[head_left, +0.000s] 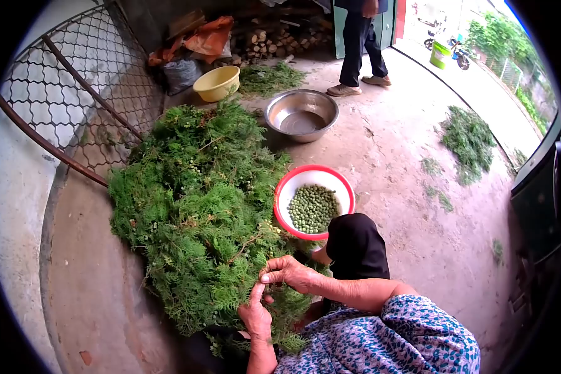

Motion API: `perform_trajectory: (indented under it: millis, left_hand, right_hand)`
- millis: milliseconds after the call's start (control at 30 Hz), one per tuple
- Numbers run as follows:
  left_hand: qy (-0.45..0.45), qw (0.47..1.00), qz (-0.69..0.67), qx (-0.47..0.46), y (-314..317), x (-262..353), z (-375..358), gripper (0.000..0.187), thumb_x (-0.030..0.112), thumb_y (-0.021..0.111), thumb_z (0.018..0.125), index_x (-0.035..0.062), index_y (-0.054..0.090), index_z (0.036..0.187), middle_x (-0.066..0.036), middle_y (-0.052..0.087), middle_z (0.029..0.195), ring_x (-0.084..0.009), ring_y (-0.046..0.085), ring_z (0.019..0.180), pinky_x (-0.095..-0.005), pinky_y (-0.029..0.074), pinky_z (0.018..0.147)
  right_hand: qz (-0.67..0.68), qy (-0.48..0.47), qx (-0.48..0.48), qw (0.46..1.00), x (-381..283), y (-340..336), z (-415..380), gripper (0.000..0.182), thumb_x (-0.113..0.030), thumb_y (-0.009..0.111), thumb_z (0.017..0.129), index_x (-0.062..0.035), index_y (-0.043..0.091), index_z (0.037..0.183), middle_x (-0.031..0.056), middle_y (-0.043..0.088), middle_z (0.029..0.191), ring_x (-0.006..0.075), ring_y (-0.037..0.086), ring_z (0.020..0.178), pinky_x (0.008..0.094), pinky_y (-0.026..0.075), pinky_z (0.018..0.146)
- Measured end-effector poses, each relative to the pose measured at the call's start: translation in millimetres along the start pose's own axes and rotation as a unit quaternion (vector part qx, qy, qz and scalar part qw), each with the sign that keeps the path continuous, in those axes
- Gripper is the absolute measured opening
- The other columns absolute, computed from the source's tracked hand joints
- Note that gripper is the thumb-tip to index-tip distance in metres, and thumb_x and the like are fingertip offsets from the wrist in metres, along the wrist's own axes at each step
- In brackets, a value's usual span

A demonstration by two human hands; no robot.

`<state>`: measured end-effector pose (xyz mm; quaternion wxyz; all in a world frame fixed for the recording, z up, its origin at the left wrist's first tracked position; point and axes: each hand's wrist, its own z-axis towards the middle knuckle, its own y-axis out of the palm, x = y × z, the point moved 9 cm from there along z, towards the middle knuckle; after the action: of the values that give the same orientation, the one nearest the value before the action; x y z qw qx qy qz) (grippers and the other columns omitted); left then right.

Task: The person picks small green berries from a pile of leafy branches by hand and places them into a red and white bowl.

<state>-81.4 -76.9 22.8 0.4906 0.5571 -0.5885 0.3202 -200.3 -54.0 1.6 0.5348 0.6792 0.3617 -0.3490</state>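
Note:
My left hand [256, 316] is closed around part of an evergreen sprig [290, 341], its index finger raised to meet my other hand. My right hand [291, 275] reaches across from the right, thumb and fingers pinched together at that fingertip; what lies in the pinch is too small to make out. Both hands are over the near edge of a large heap of evergreen branches [199, 212]. Just beyond my right hand, a white basin with a red rim [353, 198] holds many small green cones or berries [313, 209].
A steel basin [325, 129] and a yellow basin [217, 83] stand behind the heap. More cut greenery [469, 144] lies at the right. A person [355, 53] stands at the back near stacked firewood [274, 45]. A wire-mesh gate [81, 87] leans at the left.

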Motion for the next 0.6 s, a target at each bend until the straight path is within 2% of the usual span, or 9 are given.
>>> perform_trajectory:
  millis: [67,100,167,233,300,367,400,467,600]
  left_hand:
    - [-0.006,0.999,-0.011,-0.041,2,-9,5,0.019,0.017,0.065,0.075,0.0008,0.062,0.085,-0.005,0.062,0.079,-0.0125,0.057,0.064,-0.0225,0.038,0.045]
    - [-0.006,0.999,-0.013,-0.040,-2,-11,7,0.019,0.017,0.065,0.075,0.0008,0.062,0.085,-0.005,0.062,0.079,-0.0125,0.057,0.064,-0.0225,0.038,0.045]
    - [-0.092,0.985,-0.125,-0.077,0,-29,10,0.018,0.016,0.064,0.075,0.0004,0.063,0.084,-0.004,0.063,0.078,-0.0120,0.054,0.058,-0.0236,0.039,0.046]
    - [-0.098,0.981,-0.147,-0.074,-4,-40,17,0.018,0.016,0.065,0.076,0.0007,0.063,0.085,-0.005,0.063,0.077,-0.0124,0.055,0.059,-0.0235,0.039,0.045]
    - [-0.105,0.977,-0.169,-0.071,-4,-42,20,0.017,0.016,0.065,0.076,0.0009,0.062,0.085,-0.005,0.063,0.077,-0.0128,0.055,0.060,-0.0234,0.038,0.045]
    - [-0.067,0.986,-0.151,-0.015,-10,-32,20,0.019,0.016,0.067,0.076,-0.0005,0.062,0.084,-0.006,0.063,0.076,-0.0137,0.055,0.059,-0.0241,0.039,0.044]
    - [-0.067,0.986,-0.150,-0.015,-9,-31,19,0.019,0.016,0.067,0.076,-0.0005,0.062,0.084,-0.006,0.063,0.076,-0.0137,0.055,0.059,-0.0241,0.039,0.044]
    - [0.008,0.994,-0.106,-0.034,-6,-17,17,0.020,0.016,0.068,0.075,-0.0021,0.062,0.081,-0.007,0.062,0.075,-0.0142,0.054,0.057,-0.0243,0.039,0.043]
    - [-0.032,0.996,-0.084,0.003,-5,-21,11,0.020,0.016,0.070,0.074,-0.0024,0.062,0.078,-0.006,0.062,0.074,-0.0142,0.053,0.054,-0.0242,0.040,0.043]
  right_hand:
    - [0.011,-0.006,-0.032,0.999,-1,4,0,0.017,-0.020,0.063,0.081,-0.0041,0.062,0.087,-0.0036,0.058,0.071,0.0049,0.050,0.065,0.0203,0.040,0.060]
    - [0.010,-0.005,-0.033,0.999,3,3,2,0.017,-0.020,0.063,0.081,-0.0041,0.062,0.087,-0.0036,0.058,0.071,0.0049,0.050,0.065,0.0203,0.040,0.060]
    - [0.117,0.017,-0.050,0.992,14,5,4,0.015,-0.017,0.061,0.083,-0.0028,0.061,0.083,-0.0020,0.057,0.067,0.0061,0.050,0.060,0.0195,0.040,0.051]
    - [0.150,0.069,-0.083,0.983,8,14,-5,0.015,-0.018,0.060,0.084,-0.0033,0.060,0.084,-0.0021,0.057,0.069,0.0055,0.050,0.060,0.0183,0.039,0.049]
    - [0.138,0.019,-0.053,0.989,2,12,-2,0.015,-0.017,0.059,0.085,-0.0028,0.058,0.088,-0.0012,0.057,0.072,0.0061,0.050,0.061,0.0194,0.040,0.050]
    - [0.133,-0.008,-0.078,0.988,-3,17,-2,0.017,-0.018,0.059,0.085,-0.0025,0.056,0.093,-0.0005,0.057,0.074,0.0065,0.050,0.061,0.0201,0.041,0.052]
    - [0.075,-0.007,-0.073,0.994,-5,19,-4,0.020,-0.019,0.059,0.084,-0.0029,0.056,0.095,-0.0007,0.057,0.076,0.0062,0.051,0.064,0.0202,0.041,0.053]
    - [-0.056,-0.037,-0.049,0.997,-7,16,-3,0.020,-0.021,0.059,0.085,-0.0041,0.056,0.095,-0.0014,0.057,0.077,0.0052,0.050,0.067,0.0198,0.040,0.055]
    - [-0.031,0.029,-0.028,0.999,-1,10,-6,0.018,-0.023,0.060,0.084,-0.0053,0.059,0.090,-0.0030,0.057,0.074,0.0049,0.051,0.067,0.0207,0.043,0.058]
